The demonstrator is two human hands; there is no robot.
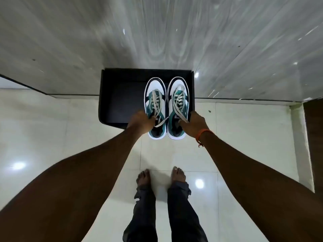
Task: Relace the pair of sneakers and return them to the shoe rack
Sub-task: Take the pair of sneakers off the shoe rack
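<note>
My left hand (140,122) grips the heel collar of the left green-and-white laced sneaker (155,105); my right hand (196,125) pinches the collar of its right-side twin (178,103). Both shoes point toes-first, long axes straight away from me, over the right half of the black box-shaped shoe rack (111,95), heels overhanging its front edge. Next, I judge, a forward push.

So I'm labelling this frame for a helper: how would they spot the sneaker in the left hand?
Find the black shoe rack against the grey wall. Two green-and-white sneakers sit side by side at its right end. The left sneaker is nearer the bare shelf, with its lace end trailing towards its twin.
</note>
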